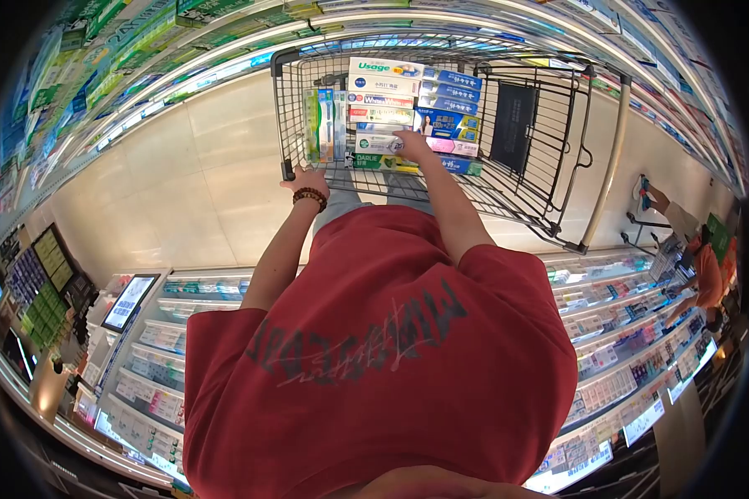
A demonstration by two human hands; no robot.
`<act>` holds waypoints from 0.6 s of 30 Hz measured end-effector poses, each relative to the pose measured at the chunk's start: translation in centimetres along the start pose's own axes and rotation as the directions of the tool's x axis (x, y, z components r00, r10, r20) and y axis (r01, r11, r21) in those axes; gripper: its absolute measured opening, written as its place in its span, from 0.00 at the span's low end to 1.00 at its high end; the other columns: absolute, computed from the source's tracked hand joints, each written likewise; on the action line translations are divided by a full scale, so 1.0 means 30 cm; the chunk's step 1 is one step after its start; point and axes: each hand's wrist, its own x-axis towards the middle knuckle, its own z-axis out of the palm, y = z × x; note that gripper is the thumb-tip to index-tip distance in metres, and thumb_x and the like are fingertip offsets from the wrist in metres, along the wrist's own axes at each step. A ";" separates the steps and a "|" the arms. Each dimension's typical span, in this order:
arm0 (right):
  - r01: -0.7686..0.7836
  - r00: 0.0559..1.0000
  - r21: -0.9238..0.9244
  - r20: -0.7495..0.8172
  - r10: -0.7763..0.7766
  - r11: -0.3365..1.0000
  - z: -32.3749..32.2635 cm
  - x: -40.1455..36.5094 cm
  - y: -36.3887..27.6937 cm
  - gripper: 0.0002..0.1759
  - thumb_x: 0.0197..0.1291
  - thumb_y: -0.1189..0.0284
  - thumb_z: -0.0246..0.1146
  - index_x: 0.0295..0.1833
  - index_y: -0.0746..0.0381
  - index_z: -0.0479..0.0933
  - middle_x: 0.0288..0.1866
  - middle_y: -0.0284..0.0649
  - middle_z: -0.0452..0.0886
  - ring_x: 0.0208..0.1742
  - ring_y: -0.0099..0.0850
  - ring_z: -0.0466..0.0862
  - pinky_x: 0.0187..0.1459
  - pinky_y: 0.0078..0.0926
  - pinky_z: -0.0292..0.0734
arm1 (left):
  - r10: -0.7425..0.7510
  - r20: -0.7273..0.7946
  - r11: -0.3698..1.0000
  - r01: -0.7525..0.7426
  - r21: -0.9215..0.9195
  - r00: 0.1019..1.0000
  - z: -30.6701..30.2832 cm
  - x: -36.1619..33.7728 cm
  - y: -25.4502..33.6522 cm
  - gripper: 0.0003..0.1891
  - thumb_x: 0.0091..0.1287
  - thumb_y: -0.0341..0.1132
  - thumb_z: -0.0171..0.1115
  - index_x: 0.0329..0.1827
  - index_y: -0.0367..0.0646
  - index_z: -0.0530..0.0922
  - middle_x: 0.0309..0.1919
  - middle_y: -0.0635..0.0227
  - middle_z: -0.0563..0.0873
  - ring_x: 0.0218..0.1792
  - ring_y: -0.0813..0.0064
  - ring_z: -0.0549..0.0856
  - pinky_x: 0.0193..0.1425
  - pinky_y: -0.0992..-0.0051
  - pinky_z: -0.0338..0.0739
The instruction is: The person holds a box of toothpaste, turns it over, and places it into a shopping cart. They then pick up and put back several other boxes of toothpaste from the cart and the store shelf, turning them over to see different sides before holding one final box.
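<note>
The shopping cart (514, 125) stands on the far side, with stacked toothpaste boxes (383, 86) inside. The right hand (409, 146), fingers partly open, reaches onto the near part of the stack; I cannot tell whether it grips one. The left hand (307, 180), loosely spread, seems to touch the cart's near left corner.
</note>
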 end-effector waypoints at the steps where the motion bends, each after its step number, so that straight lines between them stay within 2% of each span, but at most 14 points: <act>1: -0.014 1.000 0.051 0.008 0.013 0.999 -0.004 -0.002 -0.006 0.36 0.47 0.64 0.76 0.66 0.54 0.78 0.64 0.47 0.81 0.66 0.43 0.78 0.68 0.41 0.72 | -0.002 0.011 1.000 0.002 0.003 1.000 -0.006 -0.006 0.004 0.23 0.71 0.42 0.55 0.69 0.67 0.76 0.69 0.72 0.77 0.76 0.59 0.63 0.65 0.20 0.57; 4: -0.047 0.997 0.056 0.066 0.043 0.997 -0.025 -0.007 -0.009 0.40 0.45 0.66 0.77 0.68 0.54 0.76 0.65 0.46 0.80 0.66 0.44 0.79 0.68 0.38 0.73 | 0.003 -0.004 0.999 -0.003 0.039 1.000 -0.005 -0.015 0.013 0.23 0.70 0.39 0.53 0.69 0.68 0.76 0.69 0.74 0.76 0.72 0.60 0.67 0.64 0.22 0.61; 7: 0.003 0.998 0.038 0.064 -0.005 0.999 -0.043 -0.019 -0.009 0.40 0.49 0.63 0.75 0.71 0.56 0.73 0.66 0.45 0.79 0.66 0.46 0.78 0.67 0.40 0.73 | 0.009 -0.012 0.999 -0.008 0.035 1.000 0.001 -0.014 0.019 0.22 0.71 0.42 0.54 0.69 0.67 0.76 0.68 0.73 0.78 0.74 0.60 0.65 0.64 0.21 0.59; 10: -0.098 0.979 -0.118 -0.191 0.075 0.988 -0.125 -0.109 -0.097 0.40 0.52 0.61 0.74 0.72 0.57 0.71 0.66 0.47 0.79 0.67 0.48 0.77 0.67 0.40 0.73 | 0.007 -0.023 0.999 -0.006 0.053 1.000 0.016 -0.007 0.021 0.22 0.71 0.42 0.54 0.69 0.67 0.76 0.68 0.73 0.78 0.73 0.60 0.67 0.64 0.21 0.60; 13: 0.000 0.907 0.202 -0.412 0.085 0.979 -0.234 -0.133 -0.010 0.37 0.57 0.61 0.70 0.73 0.56 0.69 0.64 0.49 0.80 0.65 0.51 0.79 0.64 0.42 0.74 | 0.004 -0.003 0.994 -0.004 0.110 1.000 -0.003 -0.018 0.030 0.24 0.70 0.39 0.54 0.70 0.69 0.75 0.68 0.74 0.77 0.69 0.59 0.69 0.62 0.23 0.65; 15: -0.060 0.885 0.341 -0.417 0.208 0.938 -0.316 -0.218 0.101 0.32 0.60 0.63 0.67 0.69 0.62 0.73 0.58 0.58 0.82 0.61 0.55 0.79 0.61 0.44 0.75 | 0.020 -0.021 0.993 -0.017 0.120 1.000 0.013 -0.006 0.027 0.24 0.70 0.39 0.54 0.69 0.69 0.75 0.67 0.74 0.77 0.68 0.59 0.70 0.61 0.23 0.67; 17: -0.091 0.838 0.266 -0.500 0.218 0.960 -0.472 -0.374 0.163 0.25 0.61 0.65 0.66 0.62 0.64 0.78 0.53 0.55 0.84 0.57 0.53 0.81 0.59 0.45 0.76 | 0.033 -0.035 0.992 -0.029 0.120 0.999 0.016 -0.005 0.021 0.24 0.70 0.39 0.54 0.69 0.68 0.75 0.67 0.73 0.77 0.68 0.59 0.70 0.61 0.23 0.67; 18: -0.145 0.757 0.202 -0.608 0.240 0.969 -0.560 -0.459 0.166 0.21 0.61 0.67 0.65 0.58 0.64 0.80 0.51 0.53 0.85 0.56 0.51 0.81 0.58 0.44 0.77 | 0.039 -0.042 0.992 -0.033 0.124 0.998 0.041 0.016 0.010 0.24 0.70 0.39 0.54 0.70 0.69 0.75 0.67 0.73 0.77 0.69 0.58 0.70 0.60 0.23 0.67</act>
